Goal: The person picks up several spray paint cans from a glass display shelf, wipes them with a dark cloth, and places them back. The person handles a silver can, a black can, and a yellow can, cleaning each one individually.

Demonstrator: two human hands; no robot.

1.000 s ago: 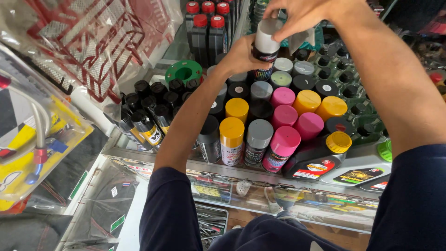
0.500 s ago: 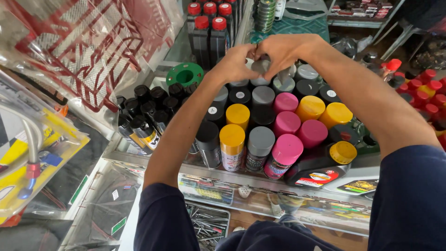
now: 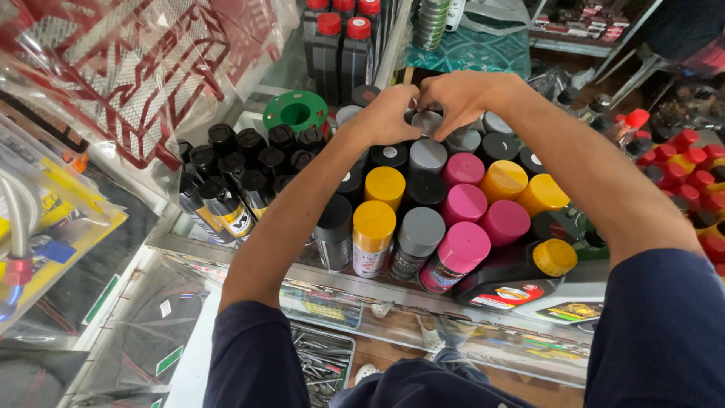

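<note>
Both hands meet over the back row of spray cans: the left hand [image 3: 389, 113] and right hand [image 3: 461, 94] close their fingertips together on a grey-capped can [image 3: 427, 122]. Just below the grip stands another grey cap [image 3: 428, 155], with pink caps [image 3: 463, 169] beside it and a green ring [image 3: 295, 112] off to the left hand's side

Dark navy short sleeves on both arms; forearms, hands [image 3: 423, 109] bare.
</note>
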